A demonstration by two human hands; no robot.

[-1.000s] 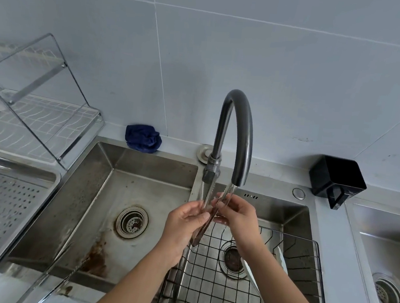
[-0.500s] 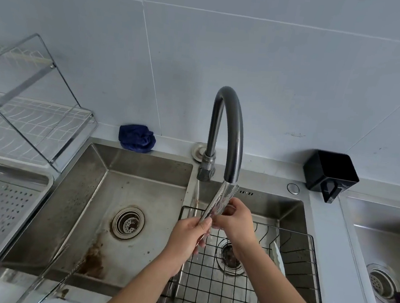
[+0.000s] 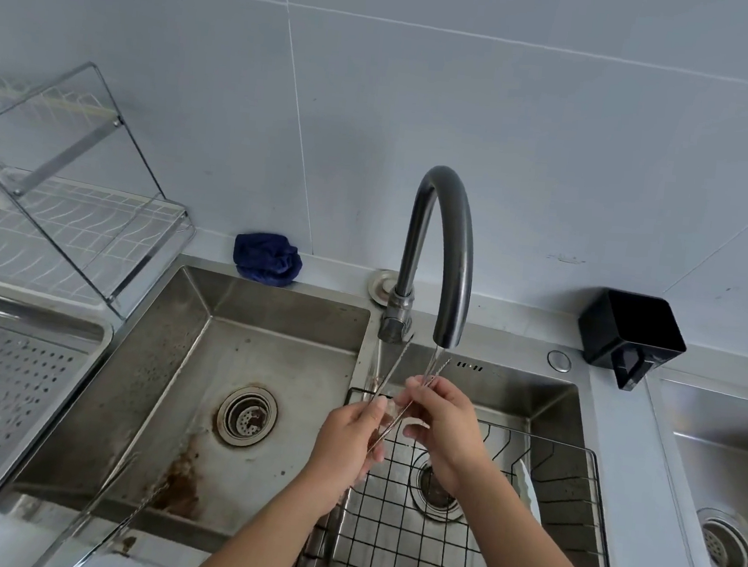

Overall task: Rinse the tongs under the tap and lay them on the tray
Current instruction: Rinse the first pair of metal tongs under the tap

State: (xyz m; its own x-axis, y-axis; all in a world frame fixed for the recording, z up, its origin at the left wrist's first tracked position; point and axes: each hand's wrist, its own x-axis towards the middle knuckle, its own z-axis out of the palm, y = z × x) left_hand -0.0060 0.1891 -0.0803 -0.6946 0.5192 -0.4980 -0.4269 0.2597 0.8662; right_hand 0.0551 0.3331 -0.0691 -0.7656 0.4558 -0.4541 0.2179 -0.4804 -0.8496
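Steel tongs (image 3: 393, 367), wet, pinched by left hand (image 3: 348, 441) and right hand (image 3: 449, 427); grip looks fingertip-only, could drop into sink (image 3: 530, 392).

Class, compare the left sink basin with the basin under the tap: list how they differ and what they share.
The left basin holds no basket; the basin under the tap holds a black wire basket with a white plate. The left basin shows brown stains by its drain; the basin under the tap shows none. Both are steel, each with a round drain.
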